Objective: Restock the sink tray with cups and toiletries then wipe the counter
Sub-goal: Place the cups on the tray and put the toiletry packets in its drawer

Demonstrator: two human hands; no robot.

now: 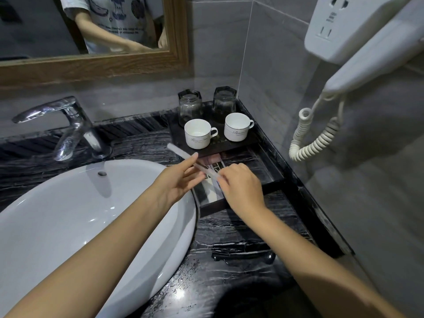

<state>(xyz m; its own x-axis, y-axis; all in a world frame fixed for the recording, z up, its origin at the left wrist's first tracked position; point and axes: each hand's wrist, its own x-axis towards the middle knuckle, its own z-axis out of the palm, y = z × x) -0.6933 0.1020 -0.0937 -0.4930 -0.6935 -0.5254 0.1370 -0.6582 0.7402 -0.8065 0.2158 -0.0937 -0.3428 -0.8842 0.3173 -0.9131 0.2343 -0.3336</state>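
We see both hands over the tray's [273, 186] front compartment, sharing one long slim packet [179, 152] that looks like a wrapped toothbrush, though we can't read it. Its long axis runs diagonally, with the far end up-left toward the tap [68, 125] and the near end down-right, over the packets already lying in the compartment [212, 191].

The right hand [241, 187] has its fingers curled and is pinching the near end. The left hand [181, 180] is palm-up with fingers stretched nearly straight, and the packet's middle lies across the fingertips [194, 156]. That reads as support, not a grip, and we can't tell what the left thumb is doing.

The key relation is that the compartment sits directly beneath the pinched end, so the right hand is the nearer one and controls placement. The packets already in the compartment lie lengthwise, front to back, while this one crosses them at an angle. We judge the far end has to swing right before it goes down.

The raised rear shelf holds two white cups [198, 134] and two upturned glasses [190, 106] — that part looks done. The step in hand is toiletries; the wipe of the counter [241, 237] is not yet begun.
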